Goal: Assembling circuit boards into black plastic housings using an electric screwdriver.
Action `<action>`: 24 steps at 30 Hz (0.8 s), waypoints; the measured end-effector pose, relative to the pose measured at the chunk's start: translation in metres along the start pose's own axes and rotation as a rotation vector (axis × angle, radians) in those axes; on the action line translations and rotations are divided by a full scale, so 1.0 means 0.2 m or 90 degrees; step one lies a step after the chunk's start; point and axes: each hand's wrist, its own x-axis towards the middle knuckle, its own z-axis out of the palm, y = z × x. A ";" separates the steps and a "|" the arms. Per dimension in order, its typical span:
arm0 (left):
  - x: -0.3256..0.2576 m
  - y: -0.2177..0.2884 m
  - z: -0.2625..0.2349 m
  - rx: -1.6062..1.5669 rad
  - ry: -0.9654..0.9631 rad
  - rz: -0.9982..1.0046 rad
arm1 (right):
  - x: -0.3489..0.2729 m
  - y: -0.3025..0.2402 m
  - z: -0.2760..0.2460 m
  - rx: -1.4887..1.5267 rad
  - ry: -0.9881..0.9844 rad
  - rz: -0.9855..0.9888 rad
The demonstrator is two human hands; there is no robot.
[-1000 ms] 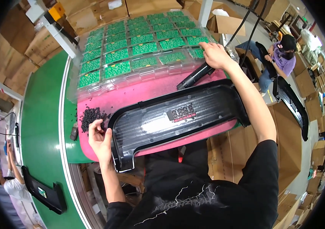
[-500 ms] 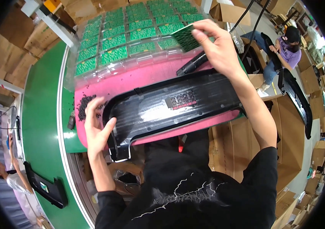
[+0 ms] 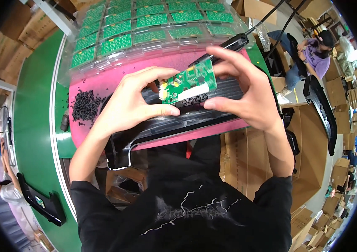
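Note:
A green circuit board (image 3: pixel 189 84) is tilted over a black plastic housing (image 3: pixel 157 130), its lower edge by a row of small rectangular openings (image 3: pixel 194 100). My left hand (image 3: pixel 138 96) is closed at the board's left end, thumb low and fingers above. At the right end, my right hand (image 3: pixel 247 92) pinches the board with its thumb low and fingers behind it; the index finger is lifted off. The housing lies on a pink mat (image 3: pixel 90 86), partly covered by my hands. Whether the board touches the housing I cannot tell.
Clear trays of green boards (image 3: pixel 145 38) stand at the far side. A black corded power screwdriver (image 3: pixel 234 43) lies behind my right hand. Small black screws (image 3: pixel 85 107) are heaped at left. Cardboard boxes (image 3: pixel 254 164) stand at right; another housing (image 3: pixel 40 201) lies on the green table (image 3: pixel 40 109).
The circuit board has come from the upper right down over the housing's middle and turned. My left hand has left the housing's left end and joined my right hand at the board.

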 end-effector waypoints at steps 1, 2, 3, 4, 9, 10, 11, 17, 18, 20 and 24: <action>0.02 -0.02 0.01 0.076 0.004 0.072 | -0.02 0.02 -0.01 -0.001 -0.001 0.003; 0.03 -0.04 0.02 0.073 0.004 0.071 | -0.05 0.04 -0.01 -0.013 0.005 0.043; 0.03 -0.06 0.04 0.083 -0.002 0.079 | -0.06 0.08 -0.01 -0.025 0.010 0.084; 0.04 -0.08 0.06 0.092 -0.013 0.091 | -0.08 0.11 -0.02 -0.028 0.012 0.088; 0.08 -0.15 0.14 0.084 -0.039 0.077 | -0.12 0.32 -0.04 -0.118 0.019 0.038; 0.07 -0.16 0.15 0.083 -0.038 0.074 | -0.12 0.35 -0.04 -0.174 0.002 0.001; 0.07 -0.18 0.16 0.117 -0.063 0.059 | -0.11 0.40 -0.03 -0.162 -0.004 -0.015; 0.08 -0.24 0.20 0.232 -0.110 0.029 | -0.13 0.51 0.02 -0.203 -0.003 -0.001; 0.08 -0.24 0.21 0.240 -0.107 0.019 | -0.14 0.51 0.02 -0.225 0.000 -0.003; 0.07 -0.25 0.22 0.249 -0.104 0.008 | -0.13 0.51 0.04 -0.237 0.000 0.003; 0.08 -0.26 0.23 0.271 -0.109 0.011 | -0.14 0.50 0.03 -0.268 -0.010 0.019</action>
